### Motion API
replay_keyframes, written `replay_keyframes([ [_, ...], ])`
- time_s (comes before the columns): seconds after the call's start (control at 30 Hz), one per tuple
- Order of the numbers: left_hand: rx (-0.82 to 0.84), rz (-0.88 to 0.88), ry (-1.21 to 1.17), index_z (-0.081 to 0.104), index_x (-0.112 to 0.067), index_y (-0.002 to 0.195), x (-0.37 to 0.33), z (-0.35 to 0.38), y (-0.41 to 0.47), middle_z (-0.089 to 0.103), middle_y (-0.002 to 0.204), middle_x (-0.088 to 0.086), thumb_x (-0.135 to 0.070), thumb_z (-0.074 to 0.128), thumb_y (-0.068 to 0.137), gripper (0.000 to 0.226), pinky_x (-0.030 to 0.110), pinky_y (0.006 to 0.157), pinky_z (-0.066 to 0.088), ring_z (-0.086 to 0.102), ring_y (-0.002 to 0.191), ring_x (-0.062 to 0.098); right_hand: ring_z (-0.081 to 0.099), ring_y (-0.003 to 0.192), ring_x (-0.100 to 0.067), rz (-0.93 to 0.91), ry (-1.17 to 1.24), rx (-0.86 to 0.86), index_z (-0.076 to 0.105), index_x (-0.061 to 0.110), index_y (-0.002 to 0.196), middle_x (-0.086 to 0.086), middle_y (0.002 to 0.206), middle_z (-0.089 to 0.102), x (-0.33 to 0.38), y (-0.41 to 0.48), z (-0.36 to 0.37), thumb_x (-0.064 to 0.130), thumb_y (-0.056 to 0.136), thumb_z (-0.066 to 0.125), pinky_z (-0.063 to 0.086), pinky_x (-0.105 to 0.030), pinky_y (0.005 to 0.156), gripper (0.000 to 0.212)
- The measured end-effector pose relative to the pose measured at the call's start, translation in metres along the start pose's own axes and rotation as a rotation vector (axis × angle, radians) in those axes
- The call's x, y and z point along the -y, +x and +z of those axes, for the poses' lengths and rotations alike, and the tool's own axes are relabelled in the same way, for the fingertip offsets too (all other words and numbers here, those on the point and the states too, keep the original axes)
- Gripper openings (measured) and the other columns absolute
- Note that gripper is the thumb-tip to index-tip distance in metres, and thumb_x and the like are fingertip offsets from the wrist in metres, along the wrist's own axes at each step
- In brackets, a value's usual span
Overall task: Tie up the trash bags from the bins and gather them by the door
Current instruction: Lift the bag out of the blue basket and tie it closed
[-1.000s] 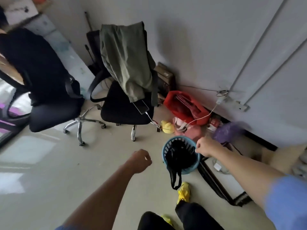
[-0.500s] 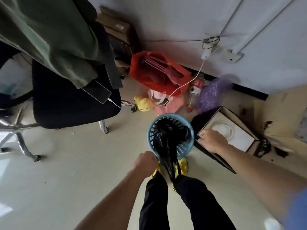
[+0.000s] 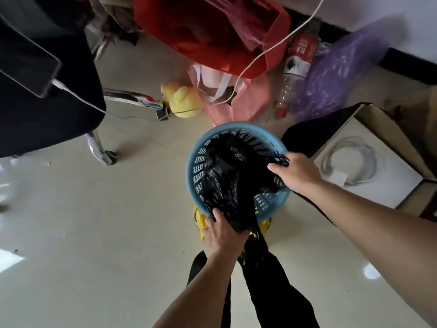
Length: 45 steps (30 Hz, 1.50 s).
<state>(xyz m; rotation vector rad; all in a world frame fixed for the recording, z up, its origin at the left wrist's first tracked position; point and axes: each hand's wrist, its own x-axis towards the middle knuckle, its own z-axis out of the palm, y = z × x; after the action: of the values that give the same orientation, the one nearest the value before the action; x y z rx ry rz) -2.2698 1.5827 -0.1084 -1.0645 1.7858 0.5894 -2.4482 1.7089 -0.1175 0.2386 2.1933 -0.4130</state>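
A small blue slotted bin (image 3: 248, 132) stands on the floor right in front of my feet. A black trash bag (image 3: 227, 181) lines it, crumpled inward, with one flap hanging over the near rim. My left hand (image 3: 222, 235) grips that flap at the near rim. My right hand (image 3: 295, 174) pinches the bag's edge at the bin's right rim.
A black office chair (image 3: 47, 95) with a phone on a white cable stands at the left. Behind the bin lie a red bag (image 3: 212, 31), a pink bag (image 3: 238, 100), a yellow plush duck (image 3: 182, 98), a plastic bottle (image 3: 295, 62) and a purple bag (image 3: 331, 74). An open box (image 3: 369, 162) sits right.
I have stepped closer and bent over the bin. Both hands went from closed fists in the air to gripping the bag at the rim.
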Motion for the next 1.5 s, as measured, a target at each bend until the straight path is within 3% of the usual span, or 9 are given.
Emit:
replay_keyframes([
  [0.23,-0.129,-0.052,-0.393,0.055,-0.022,0.113,0.019,0.02,0.022,0.057,0.077,-0.005,-0.001,0.046,0.076,0.044,0.029,0.066,0.042,0.051,0.073,0.022,0.064,0.045,-0.018,0.221,0.53,0.037,0.067,0.014,0.079,-0.007,0.061,0.065,-0.033,0.017,0.023,0.012,0.085,0.065,0.048,-0.023,0.048,0.007],
  [0.37,-0.116,-0.046,-0.462,0.062,-0.018,0.104,0.012,-0.017,0.008,0.066,0.094,0.005,-0.001,0.043,0.076,0.038,0.027,0.07,0.043,0.056,0.08,0.024,0.065,0.066,-0.025,0.16,0.352,-0.047,0.067,0.014,0.085,-0.003,0.07,0.066,-0.031,-0.007,0.005,0.04,0.079,0.07,0.05,-0.033,0.063,0.026],
  [0.57,-0.105,0.051,-0.461,0.047,-0.014,0.067,0.003,-0.095,-0.039,0.051,0.065,0.004,-0.028,0.046,0.084,0.022,0.028,0.053,0.032,0.045,0.057,0.021,0.063,0.088,-0.033,0.042,0.202,-0.089,0.069,0.009,0.084,-0.008,0.085,0.068,-0.002,-0.065,-0.048,0.063,0.09,0.046,0.046,-0.038,0.074,0.059],
  [0.7,-0.14,0.194,-0.282,0.042,-0.033,0.102,0.012,-0.14,-0.091,0.057,0.085,-0.005,-0.067,0.062,0.064,0.055,0.029,0.062,0.043,0.061,0.079,0.022,0.062,0.073,-0.024,-0.041,0.306,-0.097,0.065,0.022,0.059,0.008,0.06,0.065,0.025,-0.115,-0.084,0.048,0.092,0.054,0.047,-0.036,0.071,0.044],
  [0.83,-0.198,0.278,0.086,0.048,-0.03,0.117,0.04,-0.178,-0.148,0.061,0.089,-0.003,-0.045,0.067,0.069,0.054,0.028,0.06,0.039,0.059,0.08,0.023,0.06,0.055,-0.02,-0.064,0.402,-0.097,0.072,0.014,0.063,0.011,0.048,0.065,0.049,-0.176,-0.117,0.04,0.086,0.066,0.048,-0.033,0.059,0.036],
  [0.97,-0.181,0.296,0.086,0.06,-0.017,0.088,0.084,-0.213,-0.198,0.06,0.082,0.002,-0.03,0.057,0.084,0.014,0.029,0.063,0.042,0.061,0.08,0.025,0.048,0.033,-0.008,-0.065,0.549,-0.155,0.065,0.015,0.056,0.011,0.034,0.054,0.074,-0.242,-0.141,0.039,0.082,0.071,0.033,-0.018,0.034,0.035],
  [1.17,-0.167,0.404,-0.276,0.049,-0.015,0.061,0.175,-0.263,-0.27,0.046,0.059,-0.002,-0.03,0.059,0.09,0.034,0.026,0.054,0.035,0.044,0.054,0.014,0.048,0.042,-0.014,-0.101,0.647,-0.173,0.061,0.015,0.059,0.001,0.048,0.053,0.122,-0.348,-0.154,0.04,0.078,0.073,0.041,-0.021,0.039,0.034],
  [1.33,-0.344,0.519,-0.402,0.045,-0.014,0.054,0.279,-0.302,-0.333,0.04,0.055,-0.003,-0.032,0.064,0.087,0.041,0.024,0.049,0.03,0.039,0.05,0.013,0.054,0.06,-0.02,-0.259,0.647,-0.162,0.061,0.013,0.072,-0.005,0.067,0.059,0.176,-0.45,-0.135,0.046,0.081,0.071,0.044,-0.03,0.06,0.035],
  [1.5,-0.428,0.659,-0.652,0.072,-0.008,0.08,0.38,-0.342,-0.402,0.066,0.076,0.008,-0.025,0.067,0.083,0.018,0.029,0.069,0.044,0.06,0.072,0.019,0.039,0.039,-0.012,-0.404,0.744,-0.044,0.051,0.018,0.065,0.001,0.053,0.044,0.24,-0.551,-0.115,0.04,0.084,0.069,0.038,-0.024,0.045,0.034],
])
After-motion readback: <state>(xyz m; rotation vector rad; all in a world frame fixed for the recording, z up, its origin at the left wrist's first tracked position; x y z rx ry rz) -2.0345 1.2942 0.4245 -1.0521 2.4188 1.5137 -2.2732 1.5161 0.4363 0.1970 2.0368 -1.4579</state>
